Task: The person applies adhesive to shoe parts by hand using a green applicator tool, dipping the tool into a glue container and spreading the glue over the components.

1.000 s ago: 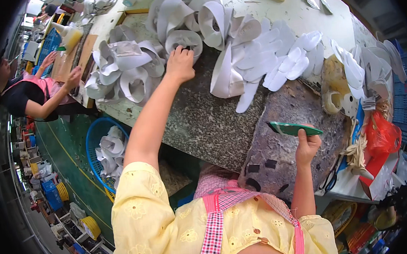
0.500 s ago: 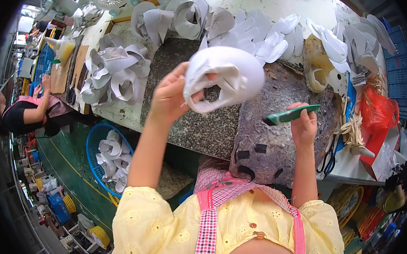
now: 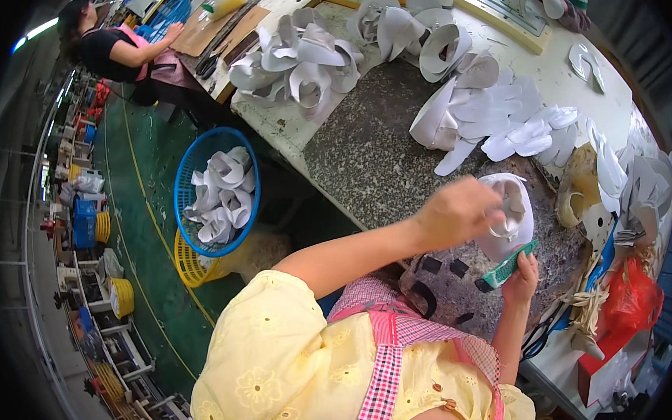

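A white curved shoe upper (image 3: 518, 226) is over the stained work mat (image 3: 550, 254), its opening facing up. My left hand (image 3: 459, 214) is smeared by motion at the upper's left edge. Its fingers are too blurred to show whether they grip. In my right hand (image 3: 519, 277), closed fingers hold a slim green-handled tool (image 3: 511, 265) with a dark end, close under the upper's lower edge. Whether the right fingers also touch the upper cannot be made out.
Piles of white uppers (image 3: 307, 58) and flat white pieces (image 3: 499, 115) lie across the table. A blue basket (image 3: 183, 190) of uppers stands at left. Scissors (image 3: 540, 340) and a red bag (image 3: 632, 300) lie at right. A co-worker (image 3: 111, 50) works far left.
My left hand has brought the white upper rightward and down, toward the right hand. The green-handled tool has turned and now lies close against it. The whole view has shifted.
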The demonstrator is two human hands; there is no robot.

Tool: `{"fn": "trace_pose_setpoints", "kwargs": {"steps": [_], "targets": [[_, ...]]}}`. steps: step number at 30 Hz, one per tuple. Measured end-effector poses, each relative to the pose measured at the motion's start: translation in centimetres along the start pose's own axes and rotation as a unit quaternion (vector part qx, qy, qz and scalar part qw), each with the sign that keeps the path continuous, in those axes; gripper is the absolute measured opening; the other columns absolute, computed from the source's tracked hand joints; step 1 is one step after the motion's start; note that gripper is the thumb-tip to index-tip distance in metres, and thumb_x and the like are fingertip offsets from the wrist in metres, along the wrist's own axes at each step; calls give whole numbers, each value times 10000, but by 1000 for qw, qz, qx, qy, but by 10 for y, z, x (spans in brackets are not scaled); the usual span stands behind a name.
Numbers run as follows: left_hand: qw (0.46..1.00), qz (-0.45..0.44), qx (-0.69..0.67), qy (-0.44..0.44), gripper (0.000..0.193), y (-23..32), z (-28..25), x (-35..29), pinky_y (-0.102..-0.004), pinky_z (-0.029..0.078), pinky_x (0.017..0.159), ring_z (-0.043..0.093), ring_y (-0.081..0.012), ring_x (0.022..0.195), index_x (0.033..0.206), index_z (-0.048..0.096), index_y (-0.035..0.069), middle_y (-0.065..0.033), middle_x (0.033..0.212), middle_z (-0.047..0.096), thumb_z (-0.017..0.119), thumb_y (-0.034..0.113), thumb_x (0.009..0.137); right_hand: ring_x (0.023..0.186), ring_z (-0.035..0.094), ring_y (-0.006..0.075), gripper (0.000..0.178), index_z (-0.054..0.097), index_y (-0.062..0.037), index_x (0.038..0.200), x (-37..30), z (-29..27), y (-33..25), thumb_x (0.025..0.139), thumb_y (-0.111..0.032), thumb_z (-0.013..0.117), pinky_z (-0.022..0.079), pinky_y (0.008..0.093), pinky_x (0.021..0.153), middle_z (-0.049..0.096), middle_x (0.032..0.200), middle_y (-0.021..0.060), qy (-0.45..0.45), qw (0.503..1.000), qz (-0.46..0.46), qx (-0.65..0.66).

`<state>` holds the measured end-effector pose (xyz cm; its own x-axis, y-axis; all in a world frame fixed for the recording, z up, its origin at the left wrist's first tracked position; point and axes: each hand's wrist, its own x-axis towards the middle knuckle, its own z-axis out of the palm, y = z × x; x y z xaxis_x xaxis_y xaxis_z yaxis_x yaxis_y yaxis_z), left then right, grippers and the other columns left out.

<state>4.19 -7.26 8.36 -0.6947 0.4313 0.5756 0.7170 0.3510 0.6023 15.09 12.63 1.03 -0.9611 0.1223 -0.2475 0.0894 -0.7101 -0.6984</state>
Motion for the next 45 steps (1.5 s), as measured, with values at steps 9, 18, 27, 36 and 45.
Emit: {"fn": "trace_pose_setpoints", "kwargs": {"steps": [9, 18, 27, 36, 45], "targets": [[881, -278, -234, -302, 319, -9, 30, -10, -326, 381, 790, 495, -196, 875, 979, 517, -12, -97, 931, 544, 544, 226, 768, 774, 568, 159, 197, 563, 36, 883, -12, 16, -1, 722, -77, 557, 436, 279, 734, 589, 881, 79, -71, 991, 16, -113], [738, -371, -513, -235, 347, -5, 25, -8, -226, 402, 690, 533, -101, 814, 971, 561, 21, -24, 903, 581, 614, 43, 629, 769, 578, 181, 206, 568, 44, 878, -1, 2, -7, 695, -50, 562, 447, 294, 731, 597, 869, 85, -103, 992, 22, -74], [962, -189, -129, -148, 203, 1, -1, -27, -355, 414, 605, 558, -213, 672, 734, 520, 74, -54, 697, 555, 614, 234, 651, 1013, 488, 251, 384, 419, -3, 1133, 32, 13, 15, 793, -177, 453, 363, 399, 881, 510, 1102, 103, -101, 993, 67, 15], [987, -54, 64, -137, 406, 4, -42, -48, -389, 397, 714, 517, -252, 854, 1012, 493, 93, -97, 876, 543, 587, 131, 618, 1127, 372, 310, 317, 480, -41, 1062, 31, 64, 28, 822, -242, 427, 265, 557, 908, 473, 1146, 119, -233, 960, 123, 95], [937, -63, 206, -275, 245, -22, -51, -52, -356, 436, 725, 547, -286, 785, 805, 601, 25, -172, 857, 563, 603, 134, 586, 1095, 411, 316, 442, 407, -13, 1135, 31, 56, 45, 761, -231, 499, 323, 513, 900, 454, 1159, 133, -210, 964, 159, 47]]}}
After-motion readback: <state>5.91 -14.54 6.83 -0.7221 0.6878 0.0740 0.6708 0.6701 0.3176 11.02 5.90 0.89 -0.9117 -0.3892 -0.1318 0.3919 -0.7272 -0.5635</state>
